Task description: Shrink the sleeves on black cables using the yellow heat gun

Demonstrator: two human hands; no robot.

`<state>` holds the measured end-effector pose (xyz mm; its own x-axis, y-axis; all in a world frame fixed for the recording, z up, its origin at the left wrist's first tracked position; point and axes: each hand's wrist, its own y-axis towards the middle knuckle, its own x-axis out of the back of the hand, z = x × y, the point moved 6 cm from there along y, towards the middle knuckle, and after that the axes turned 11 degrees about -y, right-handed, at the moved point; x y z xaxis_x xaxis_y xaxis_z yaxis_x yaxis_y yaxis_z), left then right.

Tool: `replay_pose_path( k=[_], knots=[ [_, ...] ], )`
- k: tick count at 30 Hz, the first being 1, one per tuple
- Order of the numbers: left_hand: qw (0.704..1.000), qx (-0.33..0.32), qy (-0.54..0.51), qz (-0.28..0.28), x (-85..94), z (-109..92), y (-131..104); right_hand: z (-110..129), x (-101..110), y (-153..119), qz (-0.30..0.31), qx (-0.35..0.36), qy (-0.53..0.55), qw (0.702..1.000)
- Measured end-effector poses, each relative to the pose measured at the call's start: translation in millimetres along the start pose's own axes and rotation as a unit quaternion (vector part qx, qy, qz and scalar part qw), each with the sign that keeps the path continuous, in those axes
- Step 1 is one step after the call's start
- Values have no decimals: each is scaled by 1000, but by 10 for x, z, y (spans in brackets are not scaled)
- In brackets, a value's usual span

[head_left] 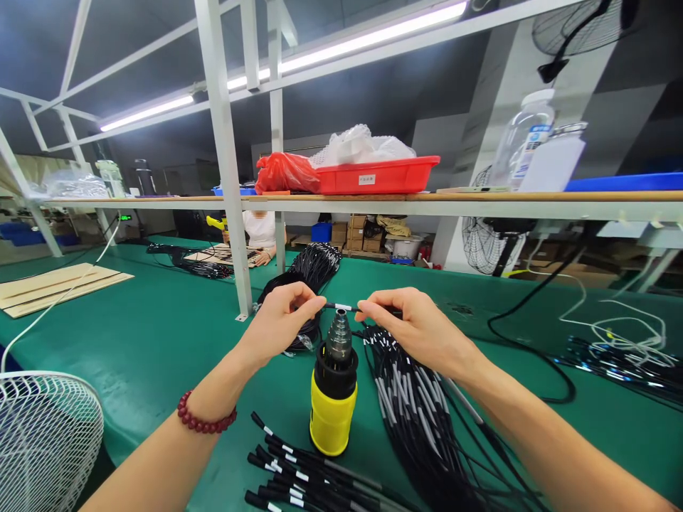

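Stretched between my two hands is a thin black cable (343,307) with a white sleeve on it, level just above the nozzle of a yellow and black heat gun (334,412). The heat gun stands upright on the green table, nozzle up. My left hand (285,313) pinches the cable's left part between thumb and fingertips. On the other side, my right hand (408,320) pinches it too. Below my right hand lies a large bundle of black cables (410,398) with grey and white sleeves. More black cables (299,476) with white labels lie in front of the heat gun.
A coil of black cables (314,267) lies behind my left hand, by a white shelf post (224,163). Overhead, the shelf bears a red tray (378,178). A white fan (48,434) stands at the left. A person (260,231) sits across the table.
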<state>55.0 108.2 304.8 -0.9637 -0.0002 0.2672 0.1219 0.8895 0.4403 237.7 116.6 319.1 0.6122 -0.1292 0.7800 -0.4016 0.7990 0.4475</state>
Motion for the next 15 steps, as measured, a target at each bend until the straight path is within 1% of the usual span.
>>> replay_pose_path(
  k=[4, 8, 15],
  knots=[
    [999, -6, 37, 15, -33, -30, -10, 30, 2, -9, -14, 4, -5, 1000],
    [998, 16, 55, 29, -66, 37, -20, 35, -12, -13, -21, 10, 0, 1000],
    [999, -16, 29, -4, -52, 38, -32, -2, -4, 4, -31, 9, -11, 999]
  ],
)
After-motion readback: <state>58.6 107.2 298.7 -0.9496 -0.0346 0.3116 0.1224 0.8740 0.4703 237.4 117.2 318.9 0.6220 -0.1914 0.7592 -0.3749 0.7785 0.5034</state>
